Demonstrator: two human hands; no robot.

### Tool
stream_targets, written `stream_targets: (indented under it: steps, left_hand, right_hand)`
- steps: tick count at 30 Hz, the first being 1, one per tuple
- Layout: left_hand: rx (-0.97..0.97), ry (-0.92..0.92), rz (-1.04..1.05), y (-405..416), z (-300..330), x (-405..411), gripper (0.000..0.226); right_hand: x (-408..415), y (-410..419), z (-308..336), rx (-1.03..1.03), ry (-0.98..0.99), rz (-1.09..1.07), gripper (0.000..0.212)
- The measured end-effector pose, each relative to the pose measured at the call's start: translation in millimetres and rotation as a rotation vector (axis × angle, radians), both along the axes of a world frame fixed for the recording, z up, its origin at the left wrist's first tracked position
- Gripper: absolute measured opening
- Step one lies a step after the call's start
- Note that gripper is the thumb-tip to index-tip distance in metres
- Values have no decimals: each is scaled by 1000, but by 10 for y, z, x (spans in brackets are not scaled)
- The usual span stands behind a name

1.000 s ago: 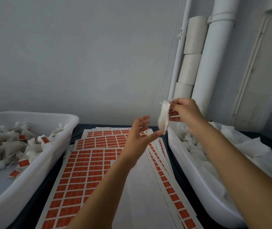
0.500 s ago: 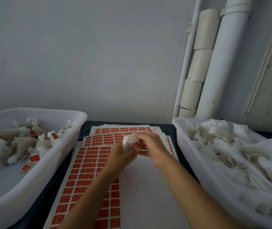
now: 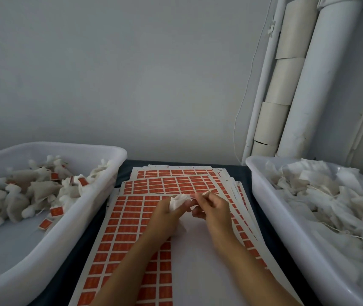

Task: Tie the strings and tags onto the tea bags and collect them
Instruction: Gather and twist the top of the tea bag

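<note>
Over the middle of the table my left hand grips a white tea bag, its gathered top sticking up past my fingers. Right beside it my right hand pinches the bag's thin string and holds it taut up and to the right. Under both hands lie fanned sheets of orange tag stickers. The white tub on the left holds several tied tea bags with orange tags. A second white tub on the right is heaped with loose white tea bags and strings.
The dark table top shows between the tubs and the sheets. White pipes and stacked cardboard rolls stand against the wall at the back right. A plain grey wall rises behind the table.
My right hand brought the tea bag from above the right tub down to the centre. My left hand took hold of it, and my right hand now pulls the string out.
</note>
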State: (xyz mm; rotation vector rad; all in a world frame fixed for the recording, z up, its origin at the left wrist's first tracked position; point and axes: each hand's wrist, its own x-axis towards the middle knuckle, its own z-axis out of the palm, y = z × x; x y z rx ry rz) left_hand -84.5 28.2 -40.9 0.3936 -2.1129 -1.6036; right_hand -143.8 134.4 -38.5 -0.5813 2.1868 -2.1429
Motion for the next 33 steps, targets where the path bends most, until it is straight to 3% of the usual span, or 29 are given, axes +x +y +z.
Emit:
stream_targets:
  steps: [9,15,25,33]
  left_hand:
    - [-75,89,12,-60,-43,5,14]
    - [-218,124,33,-113,-29,-28,14]
    - [-217,185,31,-72,-79,-21,13]
    - [-97,185,33,-21,-18,-48,15]
  right_hand:
    - [-22,41,-84,237,361,46,4]
    - [-52,57,-76,337,579,-6,12]
    - [13,18,-81,380,614,-105,23]
    - [6,-5,-32,348,593,-127,25]
